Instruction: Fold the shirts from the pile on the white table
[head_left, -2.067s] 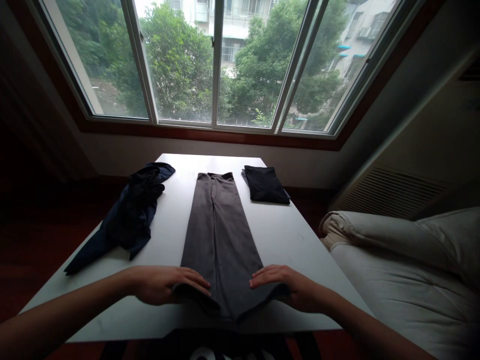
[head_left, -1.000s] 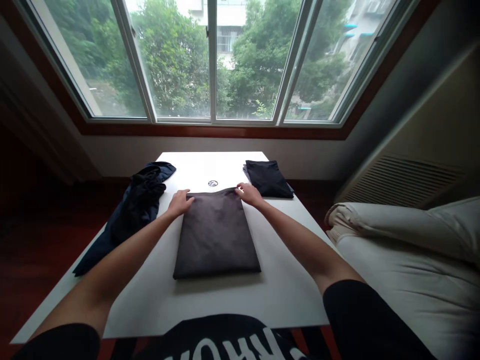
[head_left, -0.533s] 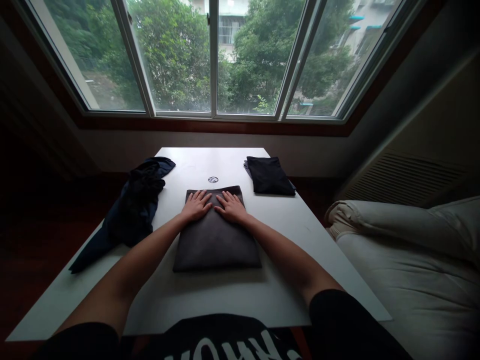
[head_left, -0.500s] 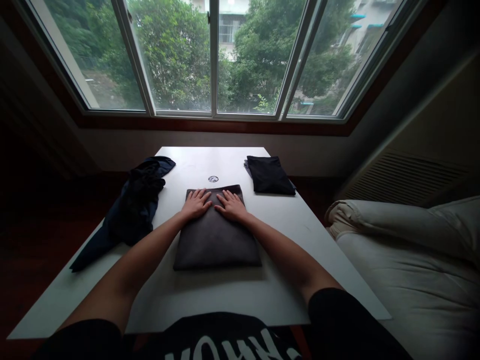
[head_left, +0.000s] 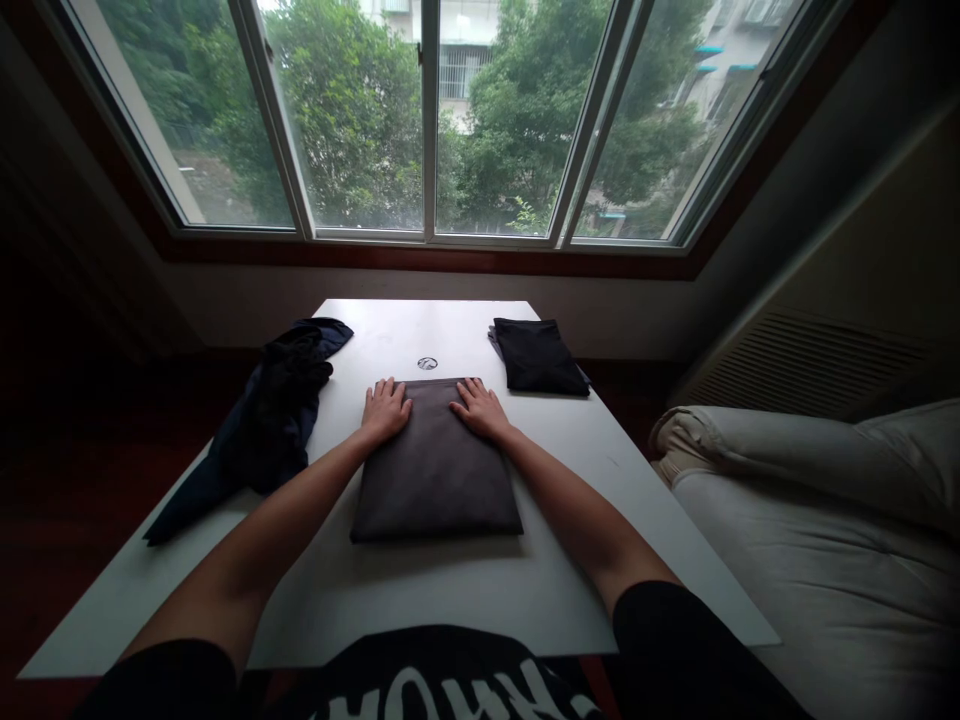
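A dark grey folded garment (head_left: 439, 475) lies flat as a neat rectangle in the middle of the white table (head_left: 435, 600); its exact kind cannot be told. On its far left corner rests my left hand (head_left: 386, 410), fingers stretched out and pointing away from me. My right hand (head_left: 481, 408) lies flat on the far right corner, its fingers spread. Neither hand grips the cloth. The bare stretch of grey fabric between the hands looks smooth.
Crumpled dark blue and black clothes (head_left: 270, 420) are heaped along the table's left edge. A folded black garment (head_left: 541, 357) lies on greyish cloth at the far right. A round dark logo (head_left: 427, 364) marks the tabletop. To the right stands a pale sofa (head_left: 810, 500).
My hands have slid apart, from near the middle of the garment's far edge out to its two far corners. That far edge now looks straighter.
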